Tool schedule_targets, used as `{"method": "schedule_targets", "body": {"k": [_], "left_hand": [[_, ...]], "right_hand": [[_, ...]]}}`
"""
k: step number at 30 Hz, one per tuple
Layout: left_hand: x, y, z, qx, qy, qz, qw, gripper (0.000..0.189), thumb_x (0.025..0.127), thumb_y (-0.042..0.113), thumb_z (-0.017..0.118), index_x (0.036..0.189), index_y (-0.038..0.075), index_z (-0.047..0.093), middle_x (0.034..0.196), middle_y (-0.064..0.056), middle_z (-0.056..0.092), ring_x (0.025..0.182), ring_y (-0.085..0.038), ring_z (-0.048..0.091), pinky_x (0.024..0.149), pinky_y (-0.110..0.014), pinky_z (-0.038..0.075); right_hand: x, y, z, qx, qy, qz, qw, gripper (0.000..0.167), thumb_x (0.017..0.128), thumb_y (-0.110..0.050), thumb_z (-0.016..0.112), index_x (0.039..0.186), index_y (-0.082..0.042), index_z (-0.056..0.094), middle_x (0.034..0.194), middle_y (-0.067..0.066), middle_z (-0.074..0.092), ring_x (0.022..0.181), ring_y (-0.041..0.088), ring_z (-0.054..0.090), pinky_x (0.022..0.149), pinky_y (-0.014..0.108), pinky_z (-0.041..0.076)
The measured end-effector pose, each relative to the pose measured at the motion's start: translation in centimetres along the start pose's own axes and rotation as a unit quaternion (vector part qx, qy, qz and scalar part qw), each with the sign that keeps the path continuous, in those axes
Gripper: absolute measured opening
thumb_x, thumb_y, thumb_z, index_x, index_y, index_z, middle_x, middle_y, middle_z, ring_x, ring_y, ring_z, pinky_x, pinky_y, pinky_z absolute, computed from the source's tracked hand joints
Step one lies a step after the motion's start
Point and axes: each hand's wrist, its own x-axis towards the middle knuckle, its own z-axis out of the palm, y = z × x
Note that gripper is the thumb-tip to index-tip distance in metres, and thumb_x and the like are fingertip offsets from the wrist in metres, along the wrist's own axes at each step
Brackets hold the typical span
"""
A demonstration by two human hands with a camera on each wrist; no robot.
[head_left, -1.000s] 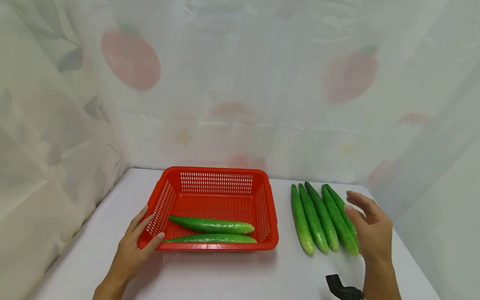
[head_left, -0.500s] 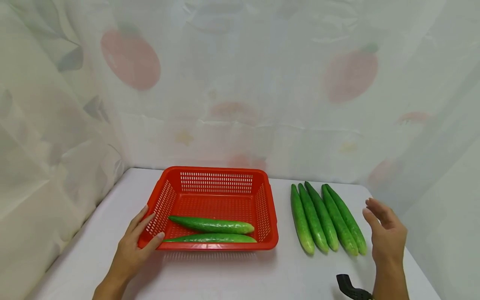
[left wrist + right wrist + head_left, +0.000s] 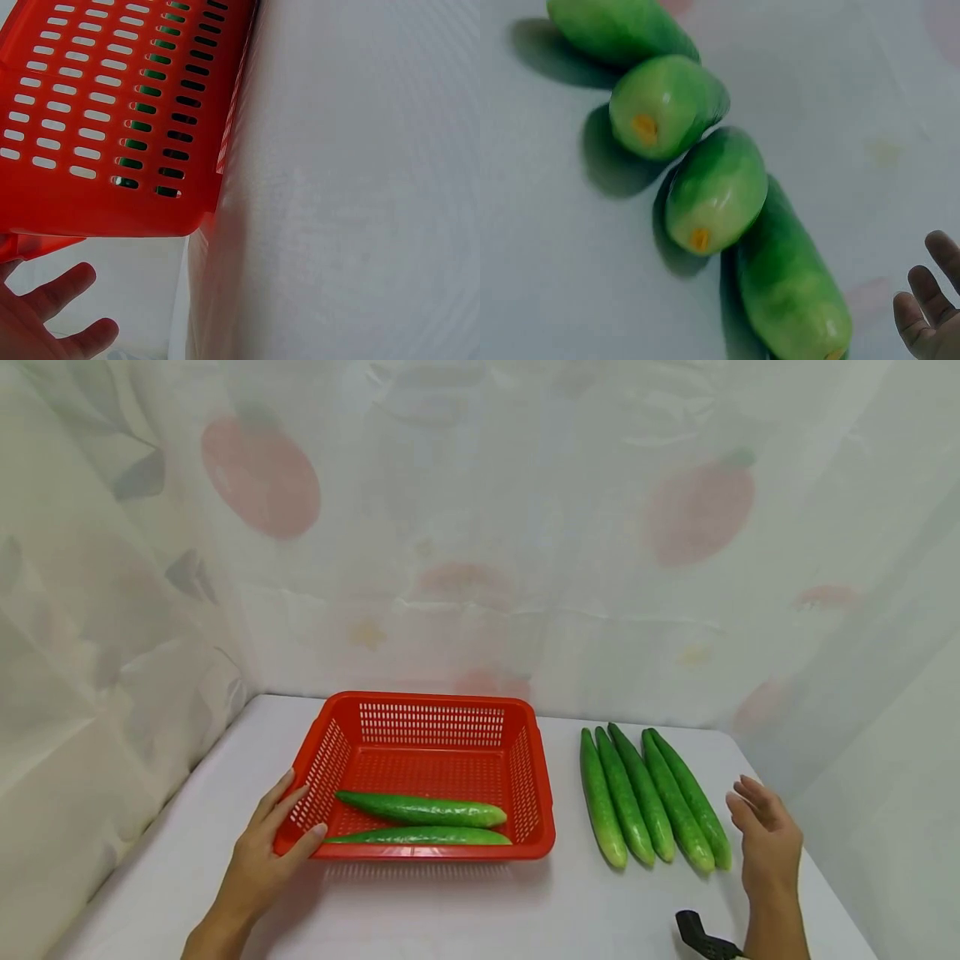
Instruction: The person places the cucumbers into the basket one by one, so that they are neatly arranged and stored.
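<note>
My left hand (image 3: 258, 856) rests at the near left corner of a red plastic basket (image 3: 543, 777), fingers spread along its left rim and thumb at the front rim. Inside lie two green cucumbers: one cucumber (image 3: 423, 810) crosses the floor, and another cucumber (image 3: 420, 836) is partly hidden behind the front wall. The left wrist view shows the basket's slotted side (image 3: 97, 97) above loosely extended fingers (image 3: 64, 289). Right of several cucumbers (image 3: 633, 802) laid side by side, my right hand (image 3: 771, 843) holds nothing, its fingers (image 3: 930, 292) loosely bent.
A white table (image 3: 420, 914) bears the basket and the cucumbers. Behind it hangs a pale curtain (image 3: 480, 527) with faded fruit prints, and further sheets enclose both sides. A black strap piece (image 3: 701, 937) shows at my right wrist.
My right hand has moved right, away from the row of cucumbers, and slightly lower, uncovering the rightmost cucumber. My left hand and the basket have stayed in place.
</note>
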Motion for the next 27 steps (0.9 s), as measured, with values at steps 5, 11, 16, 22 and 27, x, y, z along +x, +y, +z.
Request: {"method": "schedule_targets", "body": {"k": [5, 11, 16, 22, 27], "left_hand": [[0.1, 0.0, 0.0, 0.002, -0.002, -0.004, 1.0000, 0.058, 0.084, 0.019, 0.077, 0.137, 0.009, 0.055, 0.152, 0.003, 0.033, 0.134, -0.003, 0.028, 0.095, -0.009, 0.020], [0.0, 0.0, 0.0, 0.006, -0.005, -0.011, 0.9999, 0.057, 0.084, 0.020, 0.076, 0.137, 0.010, 0.054, 0.152, 0.003, 0.032, 0.133, 0.000, 0.026, 0.095, -0.010, 0.019], [0.0, 0.1, 0.0, 0.005, -0.003, -0.009, 0.9999, 0.057, 0.084, 0.019, 0.076, 0.137, 0.009, 0.055, 0.152, 0.002, 0.033, 0.134, 0.000, 0.026, 0.095, -0.011, 0.019], [0.1, 0.2, -0.1, 0.000, 0.001, 0.003, 1.0000, 0.058, 0.083, 0.017, 0.077, 0.136, 0.008, 0.055, 0.152, 0.001, 0.034, 0.134, -0.002, 0.027, 0.096, -0.010, 0.019], [0.0, 0.1, 0.0, -0.006, -0.001, 0.002, 1.0000, 0.058, 0.083, 0.016, 0.077, 0.136, 0.008, 0.055, 0.152, 0.001, 0.033, 0.134, -0.002, 0.026, 0.096, -0.010, 0.018]], "right_hand": [[0.6, 1.7, -0.3, -0.016, 0.006, 0.033, 0.9993, 0.045, 0.093, -0.023, 0.066, 0.136, -0.013, 0.056, 0.129, 0.002, 0.055, 0.113, 0.009, 0.049, 0.081, 0.012, 0.038], [1.1, 3.5, -0.4, -0.075, -0.012, 0.067, 0.9949, 0.053, 0.094, -0.031, 0.065, 0.141, -0.013, 0.050, 0.134, 0.002, 0.051, 0.117, 0.012, 0.045, 0.081, 0.011, 0.037], [1.2, 4.6, -0.7, -0.146, -0.043, 0.063, 0.9863, 0.059, 0.094, -0.039, 0.062, 0.145, -0.013, 0.045, 0.140, 0.005, 0.048, 0.124, 0.019, 0.043, 0.084, 0.011, 0.037], [1.2, 5.7, -0.8, -0.197, -0.069, 0.061, 0.9761, 0.061, 0.096, -0.037, 0.060, 0.147, -0.011, 0.041, 0.144, 0.015, 0.043, 0.129, 0.034, 0.040, 0.100, 0.039, 0.035], [1.4, 6.3, -0.7, -0.207, -0.072, 0.055, 0.9742, 0.057, 0.096, -0.031, 0.061, 0.145, -0.008, 0.044, 0.143, 0.016, 0.044, 0.129, 0.035, 0.040, 0.102, 0.047, 0.033]]}}
